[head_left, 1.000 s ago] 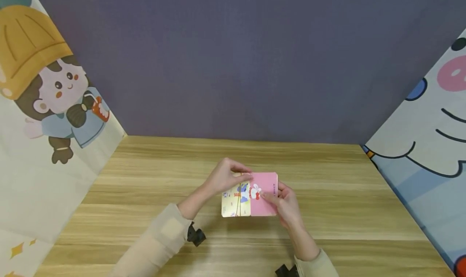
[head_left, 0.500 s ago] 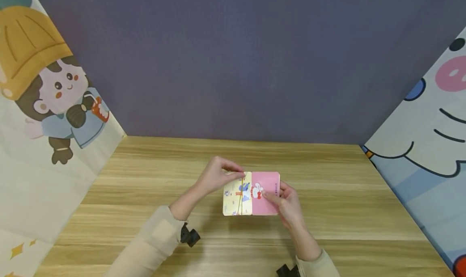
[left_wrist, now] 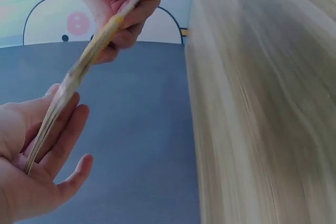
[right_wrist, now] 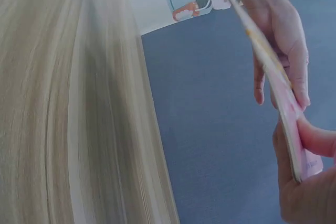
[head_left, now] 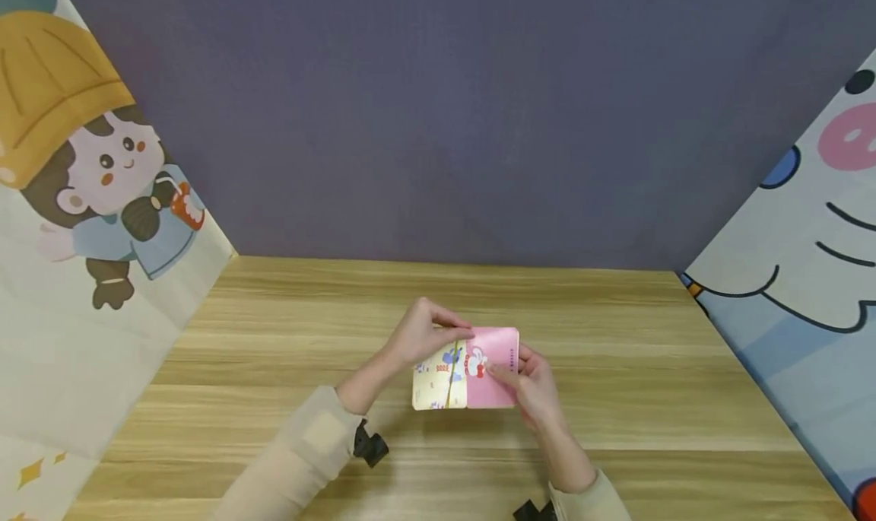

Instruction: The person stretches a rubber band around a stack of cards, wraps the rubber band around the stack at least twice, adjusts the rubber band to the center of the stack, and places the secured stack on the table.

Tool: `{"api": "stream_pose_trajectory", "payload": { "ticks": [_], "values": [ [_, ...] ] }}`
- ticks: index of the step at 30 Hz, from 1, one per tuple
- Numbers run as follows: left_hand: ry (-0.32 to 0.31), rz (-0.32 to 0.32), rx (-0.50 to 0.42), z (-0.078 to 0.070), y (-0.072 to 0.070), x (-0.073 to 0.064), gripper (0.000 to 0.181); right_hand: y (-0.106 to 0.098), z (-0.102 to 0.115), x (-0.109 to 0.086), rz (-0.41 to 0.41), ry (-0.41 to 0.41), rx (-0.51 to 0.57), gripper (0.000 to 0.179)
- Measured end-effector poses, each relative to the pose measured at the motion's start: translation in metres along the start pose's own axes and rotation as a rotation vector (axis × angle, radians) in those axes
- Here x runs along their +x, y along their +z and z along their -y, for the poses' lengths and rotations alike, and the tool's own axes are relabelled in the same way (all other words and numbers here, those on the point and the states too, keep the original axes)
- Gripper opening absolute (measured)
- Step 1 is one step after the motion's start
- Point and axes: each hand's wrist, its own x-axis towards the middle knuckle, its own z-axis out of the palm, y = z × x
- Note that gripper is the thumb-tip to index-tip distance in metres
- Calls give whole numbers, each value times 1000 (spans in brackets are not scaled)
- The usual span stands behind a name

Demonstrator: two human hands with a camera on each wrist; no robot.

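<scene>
A small notebook [head_left: 487,393], part pale yellow with cartoon prints and part pink with a white rabbit, is held up over the table. A thin yellowish elastic band [head_left: 450,388] runs down its yellow part. My right hand [head_left: 537,390] grips the pink end, thumb on the front and fingers behind. At the top edge my left hand [head_left: 424,334] pinches the notebook near where the two colours meet, thumb in front. Seen edge-on in the left wrist view, the notebook [left_wrist: 62,95] is thin and layered, its near end by the left palm.
The wooden table [head_left: 287,331] lies under both hands. A dark blue-grey panel [head_left: 438,125] rises behind it. Cartoon-printed panels stand at the left [head_left: 61,338] and right [head_left: 807,293]. Black wrist-camera mounts [head_left: 371,446] sit at the cuffs.
My left hand slid left along the notebook's top edge, then came back right over the colour join. The notebook shifted slightly right, then back left and a little down; the right hand kept its grip.
</scene>
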Motion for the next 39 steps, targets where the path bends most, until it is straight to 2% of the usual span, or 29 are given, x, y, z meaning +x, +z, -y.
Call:
{"api": "stream_pose_trajectory", "payload": {
  "ticks": [8,16,23,31,39],
  "values": [
    [56,-16,88,-6,-3,-3,20,-1,2,1,-25,0,-8,41],
    [149,-134,153,-16,-10,-15,25,-2,5,0,-40,-19,4,39],
    [180,-233,201,-18,-17,-31,24,-4,8,0,-56,-33,12,39],
    [219,-361,175,-14,-20,-45,23,-10,10,3,-53,-70,13,40],
    [155,-416,87,-10,-15,-57,23,-13,16,7,-59,-69,19,38]
  ]
}}
